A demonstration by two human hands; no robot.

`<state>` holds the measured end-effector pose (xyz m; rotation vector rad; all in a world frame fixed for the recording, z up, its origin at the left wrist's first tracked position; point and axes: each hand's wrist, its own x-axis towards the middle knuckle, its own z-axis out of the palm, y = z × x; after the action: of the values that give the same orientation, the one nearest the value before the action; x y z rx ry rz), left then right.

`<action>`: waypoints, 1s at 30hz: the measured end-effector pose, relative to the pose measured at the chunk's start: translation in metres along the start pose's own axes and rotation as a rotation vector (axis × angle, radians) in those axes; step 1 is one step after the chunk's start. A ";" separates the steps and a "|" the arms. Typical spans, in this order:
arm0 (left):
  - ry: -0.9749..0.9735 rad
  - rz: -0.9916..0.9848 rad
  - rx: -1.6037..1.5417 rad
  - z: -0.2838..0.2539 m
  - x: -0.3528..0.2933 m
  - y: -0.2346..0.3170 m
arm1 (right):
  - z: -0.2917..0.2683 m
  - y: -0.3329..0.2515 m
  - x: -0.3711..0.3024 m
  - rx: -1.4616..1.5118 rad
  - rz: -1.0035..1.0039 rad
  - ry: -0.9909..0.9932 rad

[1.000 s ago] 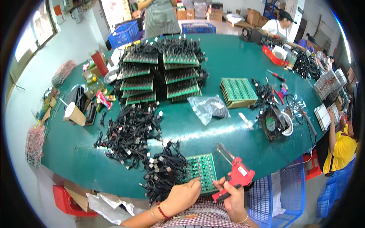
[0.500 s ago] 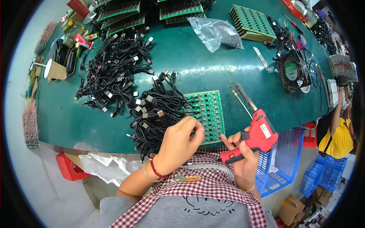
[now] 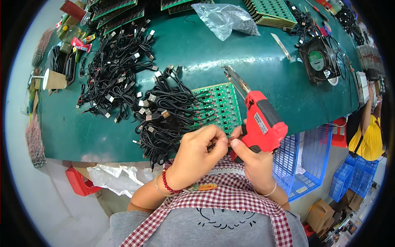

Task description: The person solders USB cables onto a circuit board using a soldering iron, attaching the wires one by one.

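Observation:
My left hand (image 3: pixel 199 148) is closed in a pinch near the lower edge of a green circuit board (image 3: pixel 225 108), on what looks like the thin end of a cable. My right hand (image 3: pixel 258 164) grips a red and black soldering gun (image 3: pixel 265 119), its metal tip slanting up and left past the board. The right thumb and forefinger meet the left fingertips at the thin wire (image 3: pixel 230 139). Black USB cables (image 3: pixel 164 113) lie bunched over the board's left side, several of their wire ends at its rows of parts. Fingers hide the board's bottom left corner.
A larger heap of USB cables (image 3: pixel 113 74) lies to the left on the green table (image 3: pixel 284 86). Stacked boards (image 3: pixel 273 14), a clear plastic bag (image 3: pixel 226 20) and a metal strip (image 3: pixel 281 46) lie farther back. At right stands a black fan (image 3: pixel 317 59); a person in yellow (image 3: pixel 367 140) is beyond.
My right hand has moved left with the soldering gun, its tip now farther up and left. Its thumb and forefinger have come together with my left fingertips. The view has shifted slightly.

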<state>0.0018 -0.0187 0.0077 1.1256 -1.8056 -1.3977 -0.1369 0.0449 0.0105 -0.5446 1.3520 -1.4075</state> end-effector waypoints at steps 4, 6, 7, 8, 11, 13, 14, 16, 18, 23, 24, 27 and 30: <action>-0.046 -0.026 0.003 0.000 -0.005 0.001 | 0.003 0.000 0.000 -0.040 -0.040 -0.014; 0.001 0.042 -0.005 0.003 -0.006 -0.003 | 0.002 0.000 0.000 -0.081 -0.061 -0.031; -0.002 0.041 -0.007 0.003 -0.007 -0.002 | 0.002 0.000 0.000 -0.082 -0.059 -0.029; 0.007 0.083 0.039 0.004 -0.006 0.000 | 0.002 -0.001 -0.001 -0.087 -0.060 -0.029; 0.028 0.144 0.104 0.005 -0.007 -0.001 | 0.001 -0.002 -0.003 -0.096 -0.056 -0.026; 0.046 0.160 0.127 0.005 -0.009 -0.003 | 0.001 -0.004 -0.004 -0.098 -0.050 -0.031; 0.068 0.139 0.088 0.007 -0.010 -0.005 | 0.001 -0.005 -0.004 -0.145 -0.075 -0.034; 0.088 0.117 0.048 0.009 -0.011 -0.006 | 0.002 -0.006 -0.003 -0.192 -0.099 -0.036; 0.123 0.116 0.014 0.010 -0.009 -0.006 | 0.004 -0.004 -0.002 -0.146 -0.063 -0.024; 0.084 0.139 0.178 0.005 -0.006 -0.009 | 0.001 0.005 -0.002 -0.159 -0.059 -0.009; 0.076 0.178 0.308 0.004 -0.003 -0.008 | -0.001 0.005 -0.002 -0.180 -0.073 -0.009; 0.102 0.242 0.604 0.003 0.009 -0.014 | -0.022 0.005 -0.009 -0.258 -0.076 0.064; 0.088 0.238 0.779 0.002 0.013 -0.022 | -0.048 0.004 -0.019 -0.209 -0.189 0.043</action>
<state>-0.0004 -0.0314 -0.0146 1.2384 -2.3971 -0.4828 -0.1705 0.0830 0.0015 -0.8008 1.5242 -1.4436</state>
